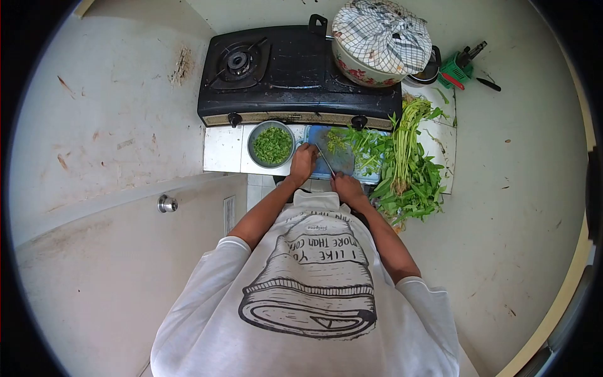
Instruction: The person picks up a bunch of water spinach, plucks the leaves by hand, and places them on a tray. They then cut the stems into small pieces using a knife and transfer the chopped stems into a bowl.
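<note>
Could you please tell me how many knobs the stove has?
2: the left knob under the bare burner, the right knob under the covered pot, both on the stove front.

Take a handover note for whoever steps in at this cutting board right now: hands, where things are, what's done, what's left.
Left hand: on the cutting board beside the metal bowl; grip unclear.
Right hand: holds the knife, blade over the board.
Done: chopped greens fill the bowl.
Left: some greens lie on the board's far end; a big bundle of leafy stalks lies whole to its right.
</note>
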